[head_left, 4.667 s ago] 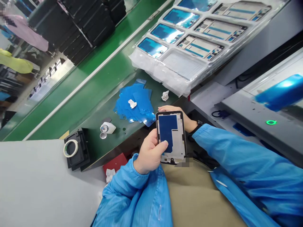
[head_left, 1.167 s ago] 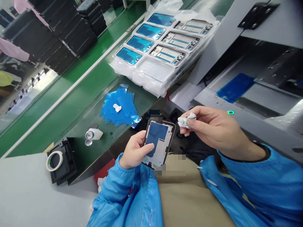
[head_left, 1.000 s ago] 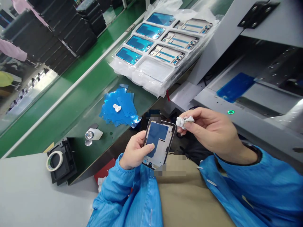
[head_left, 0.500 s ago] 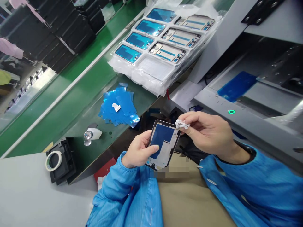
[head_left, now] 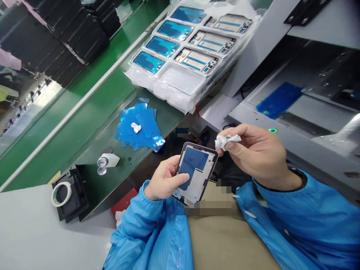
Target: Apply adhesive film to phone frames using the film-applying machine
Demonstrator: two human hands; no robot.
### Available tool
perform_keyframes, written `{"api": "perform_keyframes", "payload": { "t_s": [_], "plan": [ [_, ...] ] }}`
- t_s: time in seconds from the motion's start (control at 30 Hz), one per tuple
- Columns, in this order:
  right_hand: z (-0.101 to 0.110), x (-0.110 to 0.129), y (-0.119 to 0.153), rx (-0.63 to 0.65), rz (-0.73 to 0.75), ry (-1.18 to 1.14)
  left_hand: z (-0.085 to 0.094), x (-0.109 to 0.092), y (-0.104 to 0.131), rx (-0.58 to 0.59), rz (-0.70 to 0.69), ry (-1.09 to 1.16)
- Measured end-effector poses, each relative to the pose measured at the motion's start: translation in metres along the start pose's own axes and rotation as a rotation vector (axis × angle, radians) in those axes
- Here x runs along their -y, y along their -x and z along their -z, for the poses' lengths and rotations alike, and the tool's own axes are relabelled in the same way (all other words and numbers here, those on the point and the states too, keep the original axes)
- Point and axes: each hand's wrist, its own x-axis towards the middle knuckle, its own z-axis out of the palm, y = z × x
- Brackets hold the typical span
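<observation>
Holding the phone frame point(head_left: 195, 173) upright over your lap, your left hand point(head_left: 164, 182) has its fingers clamped on the left edge, the thumb pressed flat on the blue film that covers most of the frame's face. Your right hand point(head_left: 257, 155) pinches a crumpled white wad point(head_left: 226, 140) between thumb and forefinger, the fingers closed tight on it. Half a second ago that wad was touching the frame's top right corner; now it has lifted up and to the right and sits just apart from the corner, so the dab at that spot looks finished and the frame's face is open to view again.

Beyond the frame, on the green surface, lies a heap of peeled blue films point(head_left: 139, 127) with a small white scrap on top. Left of it stands a small white bottle point(head_left: 108, 162), and further left a tape roll point(head_left: 61, 188) rests on a black block. At the far side a stack of clear trays point(head_left: 185, 56) holds more frames. To your right a grey machine point(head_left: 309, 123) shows a green light.
</observation>
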Motion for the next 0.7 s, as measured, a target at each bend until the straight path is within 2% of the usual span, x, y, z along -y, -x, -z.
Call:
{"api": "perform_keyframes", "payload": {
  "t_s": [0.2,0.33,0.53,0.6,0.7],
  "plan": [
    [-0.005,0.004,0.000,0.112,0.003,-0.004,0.000,0.001,0.000,0.037,0.021,-0.017],
    [-0.003,0.009,-0.002,0.161,0.055,0.061,0.001,-0.001,-0.001,0.061,0.022,-0.034],
    [0.007,0.006,-0.005,0.238,0.149,0.395,0.001,0.001,-0.004,0.075,0.064,-0.034],
    [0.006,0.005,-0.006,0.214,0.116,0.434,0.000,0.004,-0.005,0.092,0.087,-0.031],
    [0.001,0.006,-0.006,0.109,0.040,0.299,0.000,0.008,-0.005,0.109,0.111,-0.029]
  ]
}}
